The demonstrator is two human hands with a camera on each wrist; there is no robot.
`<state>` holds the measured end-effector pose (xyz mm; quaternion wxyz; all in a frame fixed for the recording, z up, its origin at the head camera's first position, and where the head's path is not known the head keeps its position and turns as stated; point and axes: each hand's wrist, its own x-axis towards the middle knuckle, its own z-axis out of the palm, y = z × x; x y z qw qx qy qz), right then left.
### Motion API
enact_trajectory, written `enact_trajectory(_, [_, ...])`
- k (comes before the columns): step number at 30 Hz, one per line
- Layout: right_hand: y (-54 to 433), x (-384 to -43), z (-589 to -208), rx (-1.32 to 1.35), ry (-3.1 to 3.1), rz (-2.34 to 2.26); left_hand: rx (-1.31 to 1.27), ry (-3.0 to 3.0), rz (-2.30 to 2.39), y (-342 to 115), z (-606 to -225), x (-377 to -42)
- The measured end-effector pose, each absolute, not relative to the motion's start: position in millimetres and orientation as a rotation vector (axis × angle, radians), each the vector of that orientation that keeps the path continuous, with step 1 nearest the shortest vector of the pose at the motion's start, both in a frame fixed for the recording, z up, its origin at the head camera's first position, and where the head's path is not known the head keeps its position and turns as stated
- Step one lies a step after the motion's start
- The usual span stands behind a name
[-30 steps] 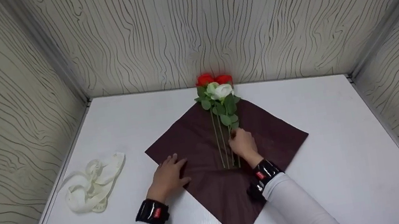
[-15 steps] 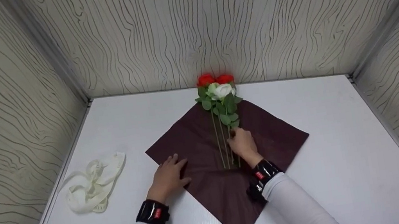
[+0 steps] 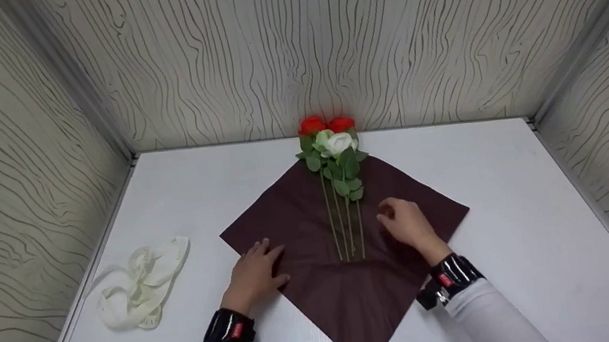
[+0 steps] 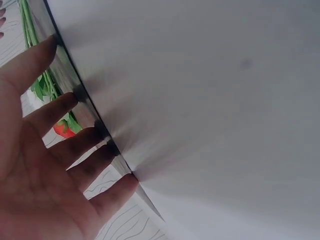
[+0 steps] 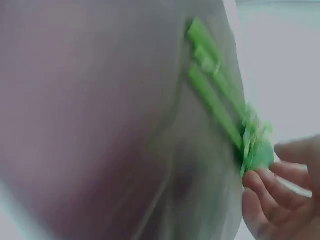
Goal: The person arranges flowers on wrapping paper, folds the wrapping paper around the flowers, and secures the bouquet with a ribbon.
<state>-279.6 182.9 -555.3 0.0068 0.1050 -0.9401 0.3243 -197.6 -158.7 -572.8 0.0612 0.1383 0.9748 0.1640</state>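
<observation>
From where I stand there are small red labels point(image 3: 236, 330) on both black wrist straps point(image 3: 218, 327), their lettering too fine to read, as are the marks on the cream ribbon point(image 3: 144, 288) heaped near the left edge of the white table point(image 3: 525, 192). The left hand point(image 3: 254, 276) lies with its fingers spread, tips touching the left side of the dark maroon sheet point(image 3: 297, 220), gripping nothing. The right hand point(image 3: 407, 221) is over the sheet's right half, near the stems, fingers loosely bent and thumb a little apart, with nothing in its hold; I can't tell whether it touches the sheet. The flowers point(image 3: 338, 144), red and white, have their heads by the table's far edge, stems pointing towards the sheet's near corner.
</observation>
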Motion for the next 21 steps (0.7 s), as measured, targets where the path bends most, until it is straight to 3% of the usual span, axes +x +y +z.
enact_trajectory(10, [246,-244,-575,0.683,-2.986,0.874,0.447,2.954,0.550,-161,-571,-203])
enact_trajectory(21, [263,-206,-582,0.699,-3.028,0.734,0.438,2.862,0.859,-186,-576,-209])
